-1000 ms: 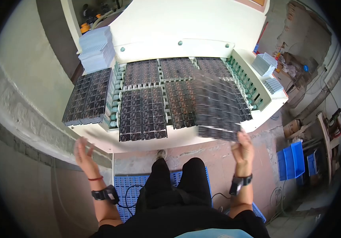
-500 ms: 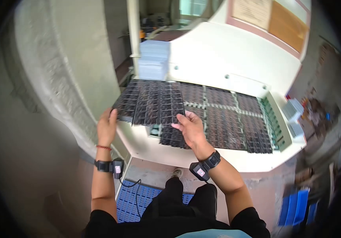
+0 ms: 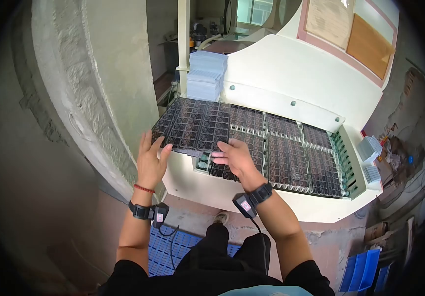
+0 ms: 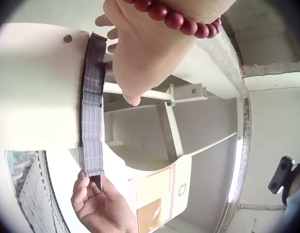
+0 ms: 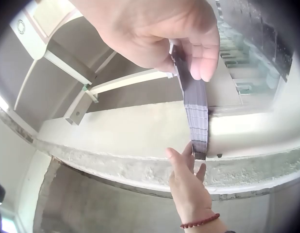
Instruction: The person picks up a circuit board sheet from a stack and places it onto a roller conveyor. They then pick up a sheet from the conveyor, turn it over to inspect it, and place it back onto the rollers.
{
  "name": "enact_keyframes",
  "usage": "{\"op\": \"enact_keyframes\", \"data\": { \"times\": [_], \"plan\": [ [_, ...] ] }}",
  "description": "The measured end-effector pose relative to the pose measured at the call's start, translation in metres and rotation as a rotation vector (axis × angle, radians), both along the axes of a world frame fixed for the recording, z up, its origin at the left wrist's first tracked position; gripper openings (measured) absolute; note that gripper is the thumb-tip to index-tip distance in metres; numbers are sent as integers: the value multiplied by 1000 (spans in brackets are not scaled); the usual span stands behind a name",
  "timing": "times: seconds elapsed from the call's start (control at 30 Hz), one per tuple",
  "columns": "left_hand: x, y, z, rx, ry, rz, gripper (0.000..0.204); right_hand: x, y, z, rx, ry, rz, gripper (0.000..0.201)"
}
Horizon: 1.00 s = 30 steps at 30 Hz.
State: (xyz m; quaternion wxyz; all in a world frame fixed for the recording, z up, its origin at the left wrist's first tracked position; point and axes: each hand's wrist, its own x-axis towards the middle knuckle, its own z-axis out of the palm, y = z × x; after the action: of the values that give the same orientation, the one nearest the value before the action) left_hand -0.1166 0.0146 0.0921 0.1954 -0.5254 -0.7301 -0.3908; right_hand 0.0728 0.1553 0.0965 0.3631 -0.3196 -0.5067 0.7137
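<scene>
Black gridded panels (image 3: 192, 123) lie stacked at the left end of a white machine. Layered sheet edges (image 4: 93, 121) of this stack show in the left wrist view. My left hand (image 3: 150, 165) is at the stack's front left corner, fingers and thumb spread, fingertips right at the edge. At the front right corner, my right hand (image 3: 238, 160) pinches the panel edge, thumb above and fingers below. More gridded panels (image 3: 286, 158) lie in rows on the machine's roller bed, to the right of this hand.
Behind the panels stands a tall pile of pale blue sheets (image 3: 205, 76). Smaller pale stacks (image 3: 369, 148) sit on the machine's right side. A rough wall (image 3: 118, 84) rises close on the left. Blue bins (image 3: 360, 270) stand on the floor at right.
The panel my right hand carried came left over the bed onto the left stack. Both hands reached the stack's front edge; the left hand has since loosened its fingers. The head view swung left.
</scene>
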Motion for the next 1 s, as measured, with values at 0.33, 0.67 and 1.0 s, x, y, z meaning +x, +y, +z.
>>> {"op": "enact_keyframes", "data": {
  "times": [0.33,0.67,1.0],
  "plan": [
    [64,-45,-64,97,-1068,-619,36,153,-69,-78,-63,360,-183,12],
    [164,-39,-91,-447,-1820,-1336,51,235,-132,-127,-12,270,-338,14],
    [162,-47,-96,-458,-1792,-1134,37,223,-137,-132,-27,256,-268,17]
  ]
}}
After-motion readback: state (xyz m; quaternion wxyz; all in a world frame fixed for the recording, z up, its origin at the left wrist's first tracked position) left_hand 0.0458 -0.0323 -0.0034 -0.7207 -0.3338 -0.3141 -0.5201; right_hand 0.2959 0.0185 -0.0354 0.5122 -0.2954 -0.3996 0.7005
